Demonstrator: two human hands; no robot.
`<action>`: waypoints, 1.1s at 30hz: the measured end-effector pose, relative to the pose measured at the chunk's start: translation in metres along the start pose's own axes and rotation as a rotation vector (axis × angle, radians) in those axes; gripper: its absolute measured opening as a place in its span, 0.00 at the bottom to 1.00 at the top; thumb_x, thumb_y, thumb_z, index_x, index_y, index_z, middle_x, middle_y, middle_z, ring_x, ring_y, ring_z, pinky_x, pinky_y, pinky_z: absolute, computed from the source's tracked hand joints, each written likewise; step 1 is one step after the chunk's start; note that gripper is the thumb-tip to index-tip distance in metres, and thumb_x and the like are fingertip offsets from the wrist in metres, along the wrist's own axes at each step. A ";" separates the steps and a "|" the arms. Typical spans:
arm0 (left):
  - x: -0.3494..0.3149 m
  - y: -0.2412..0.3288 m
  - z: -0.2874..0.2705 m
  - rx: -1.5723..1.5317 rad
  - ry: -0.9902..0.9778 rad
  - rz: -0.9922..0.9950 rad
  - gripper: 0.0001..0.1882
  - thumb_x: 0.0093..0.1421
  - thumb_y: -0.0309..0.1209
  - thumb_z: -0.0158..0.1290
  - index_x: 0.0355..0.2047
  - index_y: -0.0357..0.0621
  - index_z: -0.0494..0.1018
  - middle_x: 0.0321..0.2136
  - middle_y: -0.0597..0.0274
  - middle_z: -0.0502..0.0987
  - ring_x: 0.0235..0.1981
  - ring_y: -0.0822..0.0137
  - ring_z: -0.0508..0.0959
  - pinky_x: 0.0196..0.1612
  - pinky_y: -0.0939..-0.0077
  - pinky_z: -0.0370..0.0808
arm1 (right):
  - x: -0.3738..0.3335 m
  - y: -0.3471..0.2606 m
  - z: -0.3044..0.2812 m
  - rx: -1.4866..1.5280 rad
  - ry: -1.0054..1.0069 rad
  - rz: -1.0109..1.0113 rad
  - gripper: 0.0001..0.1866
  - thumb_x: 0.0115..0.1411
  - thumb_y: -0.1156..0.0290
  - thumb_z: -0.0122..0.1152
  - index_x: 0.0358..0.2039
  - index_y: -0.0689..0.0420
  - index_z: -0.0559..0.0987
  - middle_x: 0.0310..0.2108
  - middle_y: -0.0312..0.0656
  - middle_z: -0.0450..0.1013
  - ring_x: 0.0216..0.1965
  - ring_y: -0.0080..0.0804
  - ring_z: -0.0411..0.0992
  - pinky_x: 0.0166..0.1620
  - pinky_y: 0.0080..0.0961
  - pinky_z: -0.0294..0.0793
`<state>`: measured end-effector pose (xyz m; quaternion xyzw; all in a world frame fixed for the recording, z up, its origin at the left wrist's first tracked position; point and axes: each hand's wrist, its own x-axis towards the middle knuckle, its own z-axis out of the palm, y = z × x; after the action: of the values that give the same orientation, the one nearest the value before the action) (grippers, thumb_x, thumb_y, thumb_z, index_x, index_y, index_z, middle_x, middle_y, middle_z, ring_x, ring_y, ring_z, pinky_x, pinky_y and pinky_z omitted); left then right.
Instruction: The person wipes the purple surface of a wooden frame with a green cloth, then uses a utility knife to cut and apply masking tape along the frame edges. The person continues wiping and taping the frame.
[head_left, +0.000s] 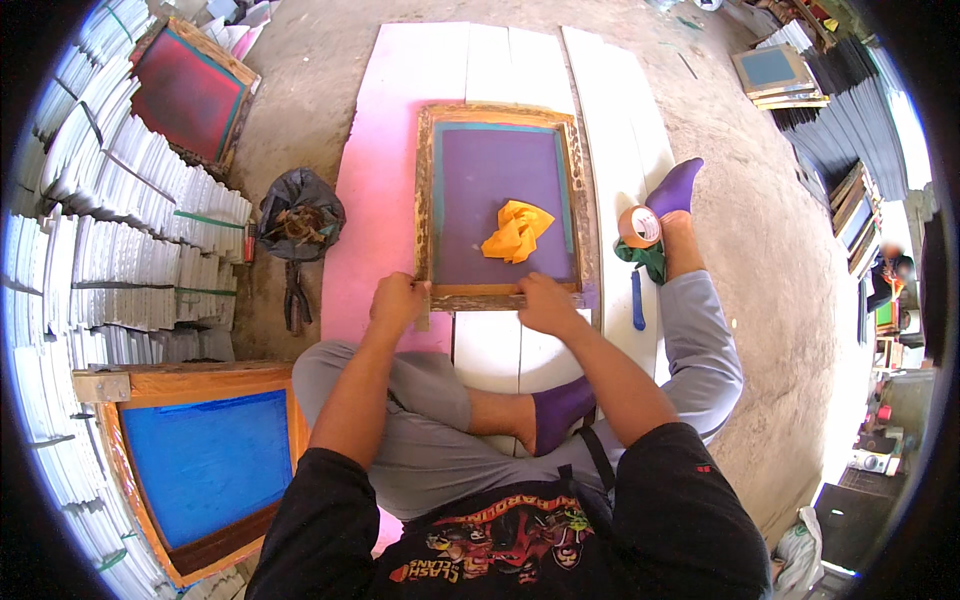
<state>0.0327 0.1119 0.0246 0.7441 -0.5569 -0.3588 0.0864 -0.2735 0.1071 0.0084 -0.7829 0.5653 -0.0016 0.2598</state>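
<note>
A wooden screen-printing frame point(425, 190) with purple mesh and a teal border lies on the board before me. Crumpled on its mesh is a yellow-orange cloth point(517, 231). My left hand point(398, 298) is closed on the frame's near left corner. Along the near rail, right of its middle, my right hand point(545, 302) grips the wood with curled fingers. The undersides of both hands' grips are hidden.
Right of the frame are a tape roll point(640, 227), a green cloth point(645, 258) and a blue tool point(638, 300). A black bag point(301, 214) sits left of the pink-stained board point(375, 190). A blue-mesh frame point(210, 465) leans near my left knee, beside stacked white sheets point(130, 240).
</note>
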 end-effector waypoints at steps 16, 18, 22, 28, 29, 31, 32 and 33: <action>-0.025 0.022 0.033 0.522 0.206 0.902 0.27 0.52 0.44 0.68 0.46 0.38 0.77 0.46 0.52 0.78 0.52 0.53 0.76 0.58 0.62 0.72 | -0.018 0.030 -0.043 -0.165 -0.045 -0.037 0.19 0.48 0.68 0.69 0.42 0.59 0.81 0.42 0.52 0.76 0.50 0.52 0.75 0.55 0.45 0.76; -0.023 0.025 0.045 0.560 0.105 0.794 0.25 0.53 0.42 0.68 0.44 0.38 0.77 0.46 0.54 0.78 0.52 0.54 0.76 0.58 0.61 0.72 | -0.020 0.033 -0.037 -0.177 -0.014 -0.057 0.19 0.47 0.68 0.69 0.41 0.59 0.81 0.42 0.51 0.76 0.50 0.51 0.74 0.54 0.45 0.77; -0.015 0.028 0.051 0.561 0.052 0.717 0.21 0.54 0.41 0.67 0.41 0.38 0.78 0.43 0.56 0.78 0.50 0.55 0.77 0.54 0.62 0.75 | -0.020 0.033 -0.029 -0.153 -0.013 -0.086 0.21 0.46 0.65 0.70 0.40 0.61 0.80 0.42 0.50 0.75 0.50 0.49 0.73 0.53 0.44 0.76; -0.007 0.029 0.056 0.590 -0.051 0.714 0.20 0.53 0.41 0.67 0.37 0.38 0.79 0.41 0.56 0.79 0.47 0.55 0.78 0.47 0.64 0.80 | -0.012 -0.014 -0.015 -0.085 -0.028 -0.088 0.24 0.45 0.61 0.69 0.41 0.64 0.80 0.43 0.49 0.74 0.50 0.47 0.72 0.51 0.46 0.75; -0.008 0.028 0.056 0.567 -0.070 0.687 0.20 0.54 0.40 0.66 0.39 0.38 0.79 0.43 0.55 0.79 0.48 0.54 0.78 0.49 0.63 0.79 | -0.009 -0.024 -0.010 -0.078 -0.007 -0.117 0.24 0.44 0.61 0.70 0.40 0.63 0.79 0.42 0.48 0.73 0.49 0.47 0.71 0.50 0.45 0.74; -0.007 0.027 0.059 0.514 -0.114 0.647 0.21 0.54 0.38 0.64 0.44 0.38 0.78 0.46 0.54 0.79 0.49 0.52 0.78 0.53 0.62 0.77 | -0.004 -0.039 0.003 -0.071 0.036 -0.161 0.23 0.42 0.62 0.71 0.37 0.63 0.78 0.40 0.47 0.71 0.47 0.46 0.70 0.50 0.42 0.73; -0.009 0.028 0.057 0.520 -0.124 0.624 0.20 0.53 0.35 0.64 0.44 0.38 0.79 0.46 0.55 0.79 0.49 0.52 0.78 0.53 0.62 0.77 | 0.000 -0.048 0.008 -0.045 0.067 -0.176 0.23 0.42 0.62 0.71 0.37 0.62 0.78 0.40 0.47 0.71 0.47 0.45 0.70 0.50 0.42 0.72; -0.009 0.029 0.055 0.529 -0.134 0.607 0.19 0.52 0.33 0.63 0.43 0.38 0.79 0.46 0.55 0.79 0.48 0.52 0.78 0.52 0.61 0.78 | 0.003 -0.057 0.014 -0.019 0.103 -0.188 0.22 0.42 0.63 0.70 0.36 0.62 0.78 0.40 0.47 0.71 0.46 0.45 0.70 0.50 0.42 0.72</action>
<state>-0.0251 0.1247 0.0036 0.5174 -0.8286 -0.2093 -0.0424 -0.2179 0.1226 0.0185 -0.8337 0.5021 -0.0610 0.2215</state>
